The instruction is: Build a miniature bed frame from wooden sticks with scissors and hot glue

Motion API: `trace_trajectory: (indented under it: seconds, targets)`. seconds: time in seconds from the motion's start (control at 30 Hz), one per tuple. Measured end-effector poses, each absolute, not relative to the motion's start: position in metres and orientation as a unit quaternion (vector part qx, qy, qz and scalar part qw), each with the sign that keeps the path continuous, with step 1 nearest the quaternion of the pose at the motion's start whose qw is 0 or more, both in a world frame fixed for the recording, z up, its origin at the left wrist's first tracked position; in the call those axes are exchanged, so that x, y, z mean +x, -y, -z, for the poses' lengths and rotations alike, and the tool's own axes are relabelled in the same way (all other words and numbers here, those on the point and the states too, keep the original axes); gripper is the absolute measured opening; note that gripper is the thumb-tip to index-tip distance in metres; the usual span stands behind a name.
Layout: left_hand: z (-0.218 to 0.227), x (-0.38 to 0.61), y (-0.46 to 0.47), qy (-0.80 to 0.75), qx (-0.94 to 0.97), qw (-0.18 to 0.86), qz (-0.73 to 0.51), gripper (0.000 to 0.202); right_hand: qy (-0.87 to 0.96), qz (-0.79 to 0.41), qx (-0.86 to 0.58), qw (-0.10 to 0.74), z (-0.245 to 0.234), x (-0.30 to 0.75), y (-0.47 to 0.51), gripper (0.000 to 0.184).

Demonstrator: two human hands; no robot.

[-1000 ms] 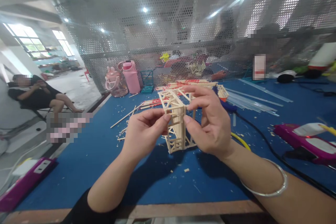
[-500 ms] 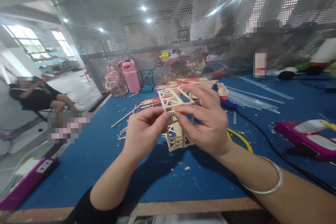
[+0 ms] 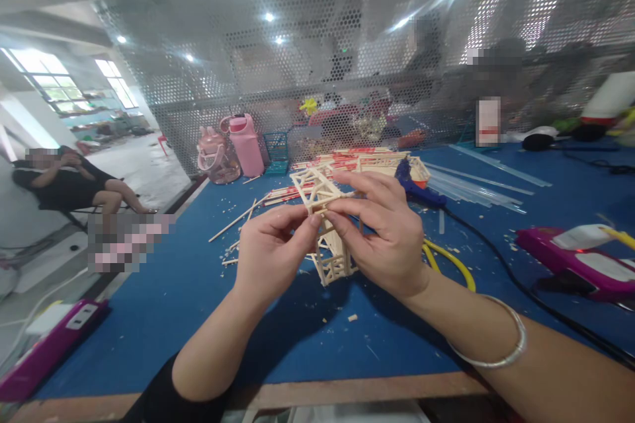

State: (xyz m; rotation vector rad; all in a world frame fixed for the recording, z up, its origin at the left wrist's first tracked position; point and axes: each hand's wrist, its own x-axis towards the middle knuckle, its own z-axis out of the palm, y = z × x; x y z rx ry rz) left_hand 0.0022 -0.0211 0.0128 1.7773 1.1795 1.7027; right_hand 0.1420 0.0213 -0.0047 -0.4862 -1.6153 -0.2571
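Note:
A pale wooden stick frame, built like a small lattice tower, is held between my two hands above the blue table. My left hand pinches its near left side with thumb and forefinger. From the right, my right hand grips it, thumb at the front and fingers over the top and far side. The thumbs nearly meet at a short crosspiece. My right fingers hide part of the frame. Behind it lie bundled wooden sticks with red-printed wrapping.
A blue glue gun lies behind my right hand, its black cord running right. Clear glue sticks lie beyond. Purple power strips sit at both sides. Pink bottles stand at the back left. A seated person is farther left.
The frame has tilted slightly in my hands, its top shifting left. My right hand has moved a little left and down. Both hands keep their hold.

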Motion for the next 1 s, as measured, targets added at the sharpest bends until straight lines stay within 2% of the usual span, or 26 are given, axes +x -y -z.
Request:
trace_trajectory:
  seconds: [0.3,0.4,0.5,0.6,0.77,1.0]
  targets:
    - [-0.012,0.000,0.023,-0.451,0.679,0.102,-0.571,0.016,0.724,0.086,-0.200,0.655,0.004,0.144,-0.019,0.009]
    - [-0.012,-0.001,0.022,-0.451,0.687,0.096,-0.562,0.018,0.724,0.000,-0.159,0.672,0.003,0.147,-0.019,0.013]
    - [-0.013,-0.001,0.022,-0.453,0.686,0.098,-0.560,0.020,0.671,-0.092,-0.128,0.725,0.002,0.150,-0.024,0.016]
    - [-0.013,0.000,0.023,-0.452,0.681,0.105,-0.566,0.016,0.658,-0.046,-0.142,0.738,0.002,0.153,-0.028,0.014]
    - [-0.013,0.000,0.022,-0.448,0.672,0.122,-0.577,0.012,0.723,0.088,-0.173,0.663,0.000,0.154,-0.022,0.010]
    - [-0.014,0.001,0.023,-0.453,0.668,0.125,-0.578,0.014,0.728,0.106,-0.180,0.653,0.004,0.149,-0.019,0.019]
